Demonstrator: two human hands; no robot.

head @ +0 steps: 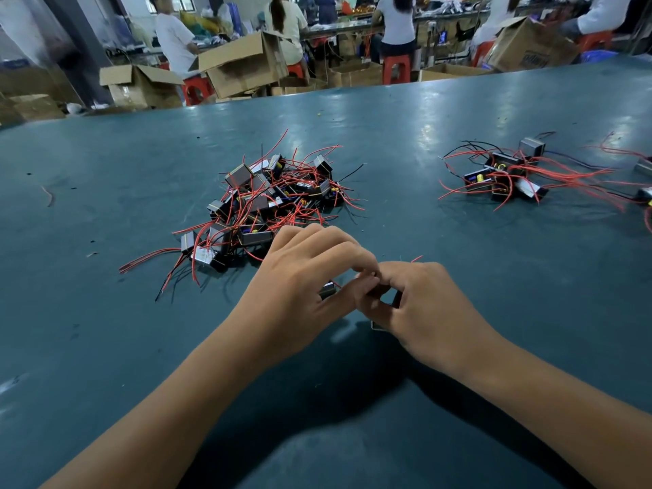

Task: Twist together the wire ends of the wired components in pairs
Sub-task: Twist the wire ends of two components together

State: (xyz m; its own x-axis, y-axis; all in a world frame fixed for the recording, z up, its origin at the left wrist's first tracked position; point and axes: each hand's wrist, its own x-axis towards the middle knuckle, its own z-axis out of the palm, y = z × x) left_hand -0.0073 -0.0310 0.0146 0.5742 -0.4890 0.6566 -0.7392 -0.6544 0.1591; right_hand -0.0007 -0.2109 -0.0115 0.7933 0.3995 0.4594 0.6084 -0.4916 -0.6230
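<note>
Both hands meeting over a pair of wired components, fingertips pinching at the wire ends.

The left hand [300,277] and right hand [420,305] hold two components [328,289] just above the desk [106,330]; the wire ends are hidden. Uneven pinching could let them slip untwisted. The unsorted pile [268,202] lies beyond.

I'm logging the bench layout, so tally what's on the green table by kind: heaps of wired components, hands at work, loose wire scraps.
Heaps of wired components: 2, the big pile and the smaller cluster
Hands: 2, left hand and right hand
Loose wire scraps: 1, wire scrap
Total: 5
</note>
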